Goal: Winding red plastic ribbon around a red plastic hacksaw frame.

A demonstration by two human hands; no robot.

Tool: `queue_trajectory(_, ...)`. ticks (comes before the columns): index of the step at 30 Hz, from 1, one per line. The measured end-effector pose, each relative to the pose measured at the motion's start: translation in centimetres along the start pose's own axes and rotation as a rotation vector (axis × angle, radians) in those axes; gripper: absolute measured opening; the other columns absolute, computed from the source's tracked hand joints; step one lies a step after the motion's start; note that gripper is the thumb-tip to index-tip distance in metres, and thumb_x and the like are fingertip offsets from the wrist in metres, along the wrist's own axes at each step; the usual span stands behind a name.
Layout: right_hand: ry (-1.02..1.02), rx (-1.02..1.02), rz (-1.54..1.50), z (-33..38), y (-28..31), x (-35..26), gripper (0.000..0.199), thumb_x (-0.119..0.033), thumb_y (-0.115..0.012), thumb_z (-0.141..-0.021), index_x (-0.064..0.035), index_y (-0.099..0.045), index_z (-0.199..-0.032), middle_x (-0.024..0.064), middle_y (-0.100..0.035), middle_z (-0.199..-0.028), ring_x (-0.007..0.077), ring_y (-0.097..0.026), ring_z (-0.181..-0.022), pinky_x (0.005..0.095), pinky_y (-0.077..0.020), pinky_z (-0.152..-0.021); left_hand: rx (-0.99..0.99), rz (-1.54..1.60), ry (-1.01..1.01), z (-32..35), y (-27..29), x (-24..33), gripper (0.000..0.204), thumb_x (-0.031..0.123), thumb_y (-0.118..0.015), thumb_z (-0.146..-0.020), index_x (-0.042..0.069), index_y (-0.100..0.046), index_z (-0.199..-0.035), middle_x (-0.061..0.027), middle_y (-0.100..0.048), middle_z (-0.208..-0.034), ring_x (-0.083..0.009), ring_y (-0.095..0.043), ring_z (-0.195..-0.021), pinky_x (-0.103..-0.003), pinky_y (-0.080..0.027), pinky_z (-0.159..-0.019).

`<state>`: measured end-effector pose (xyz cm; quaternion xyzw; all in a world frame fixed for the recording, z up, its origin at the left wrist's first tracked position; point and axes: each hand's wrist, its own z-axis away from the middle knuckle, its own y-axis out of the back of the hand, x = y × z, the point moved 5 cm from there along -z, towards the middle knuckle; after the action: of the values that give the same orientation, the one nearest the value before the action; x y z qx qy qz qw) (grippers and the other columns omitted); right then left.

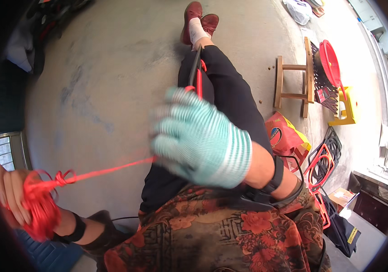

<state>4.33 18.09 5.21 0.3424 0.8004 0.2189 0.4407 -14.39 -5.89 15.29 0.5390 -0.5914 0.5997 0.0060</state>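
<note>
At the far left my bare left hand (pixel 12 192) is closed around a thick bundle of shiny red cord (pixel 43 211). A loose loop or knot stands out at the bundle's edge. From there a taut strand of cord (pixel 108 170) runs across to my right hand (pixel 201 140), which wears a teal-and-white striped knit glove. That hand is smeared by motion over my lap, its fingers curled where the strand meets them. Beyond the glove, a narrow black-and-red piece (pixel 198 75) lies along my outstretched legs; the glove hides its near end.
On the right stand a wooden stool or rack (pixel 293 81), a red plastic basket (pixel 329 63) and a yellow stool (pixel 350 106). Nearer are a red bag (pixel 284 133), red frames with black cord (pixel 323 165) and a dark folded bag (pixel 342 233). My red shoes (pixel 193 16) rest on concrete.
</note>
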Motion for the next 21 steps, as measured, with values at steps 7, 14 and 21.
queue_trajectory(7,-0.237,-0.06,-1.009,5.9,1.6,-3.1,0.015,-0.012,-0.064,-0.094,0.0003,-0.068,-0.101,0.0126,-0.07,-0.093,0.0284,-0.068,-0.087,0.0341,-0.0533,-0.078,0.289,-0.593,0.279,-0.4,5.4,-11.2,0.023,0.003,-0.061,-0.09,0.003,-0.051,-0.111,-0.0039,-0.053,-0.082,-0.0123,-0.054,-0.074,-0.025,-0.045,-0.074)
queue_trajectory(14,-0.462,-0.119,-1.162,7.1,2.5,-3.7,0.019,-0.012,-0.061,-0.097,0.0018,-0.067,-0.109,0.0126,-0.072,-0.096,0.0266,-0.071,-0.091,0.0348,-0.0552,-0.082,0.046,-0.91,0.631,1.1,0.3,-25.1,0.023,0.005,-0.075,-0.077,0.002,-0.061,-0.095,-0.0009,-0.06,-0.072,-0.0074,-0.058,-0.067,-0.026,-0.048,-0.063)
queue_trajectory(21,-0.348,-0.056,-1.325,7.8,4.7,-4.3,0.019,-0.012,-0.062,-0.097,0.0026,-0.066,-0.108,0.0131,-0.072,-0.1,0.0258,-0.071,-0.09,0.034,-0.0548,-0.082,0.093,-1.21,0.352,1.7,-0.6,-26.7,0.022,0.004,-0.08,-0.074,0.003,-0.059,-0.08,0.0017,-0.061,-0.07,-0.006,-0.058,-0.069,-0.025,-0.049,-0.066)
